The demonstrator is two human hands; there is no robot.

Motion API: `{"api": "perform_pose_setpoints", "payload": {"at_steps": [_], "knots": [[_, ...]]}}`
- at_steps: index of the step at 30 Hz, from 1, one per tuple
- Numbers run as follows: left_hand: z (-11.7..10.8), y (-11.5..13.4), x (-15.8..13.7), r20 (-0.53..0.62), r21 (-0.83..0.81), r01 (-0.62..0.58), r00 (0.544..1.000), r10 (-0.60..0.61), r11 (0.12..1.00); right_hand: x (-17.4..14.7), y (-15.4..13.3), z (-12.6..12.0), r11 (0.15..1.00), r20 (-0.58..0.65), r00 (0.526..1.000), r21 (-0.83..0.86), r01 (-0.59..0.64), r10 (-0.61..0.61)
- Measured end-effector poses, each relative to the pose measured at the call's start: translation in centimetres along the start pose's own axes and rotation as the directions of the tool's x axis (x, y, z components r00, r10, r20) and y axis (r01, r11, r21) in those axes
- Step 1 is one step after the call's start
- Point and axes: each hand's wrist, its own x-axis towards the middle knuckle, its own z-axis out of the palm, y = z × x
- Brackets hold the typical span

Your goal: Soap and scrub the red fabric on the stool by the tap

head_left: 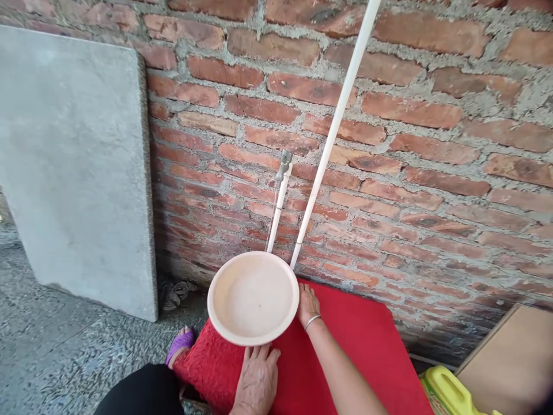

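A pale pink basin [259, 300] sits over the corner of a red-covered surface [354, 340], below a tap [284, 167] on a white pipe. A thin stream appears to run from the tap toward the basin. How much water is inside is hard to tell. At the near side, my left hand [258, 374] holds the basin, its fingertips hidden beneath the rim. My right hand [308, 302], with a silver bangle at the wrist, is pressed against the basin's right side, fingers partly hidden.
Behind everything stands a brick wall [276, 109], with a long white pipe [332, 132] running up it. A grey slab [82, 167] leans at the left. A yellow jug [449, 392] and a tan board [514, 357] are at lower right. A foot in a purple shoe [180, 343] rests beside the red cover.
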Motion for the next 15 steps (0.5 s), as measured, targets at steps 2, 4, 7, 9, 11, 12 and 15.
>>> {"api": "perform_pose_setpoints", "payload": {"at_steps": [2,4,7,9,11,12,15], "knots": [[0.1,0.0,0.0,-0.009,0.023,-0.02,1.0,0.02,1.0,0.4,0.8,0.1,0.999,0.001,1.0,-0.028,-0.019,0.019],[0.0,0.0,0.0,-0.016,0.039,-0.03,0.999,0.031,0.999,0.7,2.9,-0.1,0.996,-0.008,0.998,-0.057,-0.069,0.069],[-0.3,0.2,0.0,-0.034,0.063,-0.04,0.999,0.042,0.997,0.3,7.9,-1.1,0.979,-0.029,0.983,-0.094,-0.183,0.181],[-0.7,0.4,0.1,-0.033,0.078,-0.043,0.998,0.045,0.996,-0.7,11.9,-2.0,0.959,-0.04,0.966,-0.11,-0.259,0.257],[-0.9,0.4,0.1,-0.017,0.086,-0.044,0.999,0.046,0.995,-2.4,16.0,-2.9,0.937,-0.052,0.944,-0.12,-0.329,0.325],[-1.0,0.4,0.2,-0.007,0.088,-0.044,0.999,0.045,0.995,-3.4,17.9,-3.2,0.924,-0.059,0.932,-0.122,-0.362,0.357],[-1.3,0.4,0.2,0.011,0.095,-0.047,0.999,0.046,0.994,-6.9,22.9,-4.1,0.884,-0.088,0.892,-0.121,-0.451,0.443]]}}
